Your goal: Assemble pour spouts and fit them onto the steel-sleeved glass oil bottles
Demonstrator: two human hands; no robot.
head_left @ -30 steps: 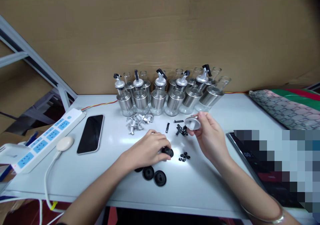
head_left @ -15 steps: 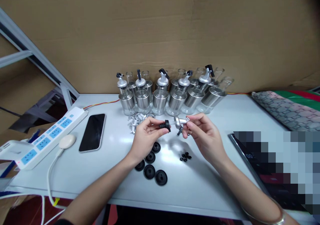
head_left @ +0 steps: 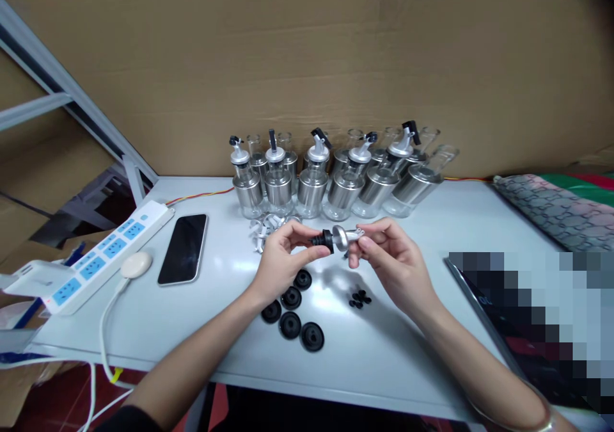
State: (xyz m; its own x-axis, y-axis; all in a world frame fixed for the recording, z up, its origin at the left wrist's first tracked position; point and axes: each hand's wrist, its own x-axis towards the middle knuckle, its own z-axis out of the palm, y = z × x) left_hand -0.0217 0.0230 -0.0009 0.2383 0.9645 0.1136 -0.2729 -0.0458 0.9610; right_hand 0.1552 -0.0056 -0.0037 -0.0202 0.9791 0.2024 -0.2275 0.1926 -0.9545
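My left hand [head_left: 281, 256] pinches a black rubber stopper [head_left: 323, 240] above the table. My right hand [head_left: 391, 262] pinches a silver metal spout cap [head_left: 344, 237], its wide end touching the stopper. Below my hands lie several black rubber stoppers [head_left: 291, 310] and a small heap of tiny black rings [head_left: 359, 299]. Behind them, loose silver spout parts [head_left: 261, 230] lie in front of a row of glass and steel dispenser bottles [head_left: 330, 179], some with pourer tops on.
A black phone [head_left: 183, 248] lies left of my hands, beside a white power strip [head_left: 96, 259] and a white puck on a cable [head_left: 136, 265]. A dark device [head_left: 472, 285] and patterned cloth [head_left: 551, 211] sit right. Cardboard forms the back wall.
My left hand picked a black stopper off the table and lifted it. My right hand turned the silver cap sideways, and the two parts have come together.
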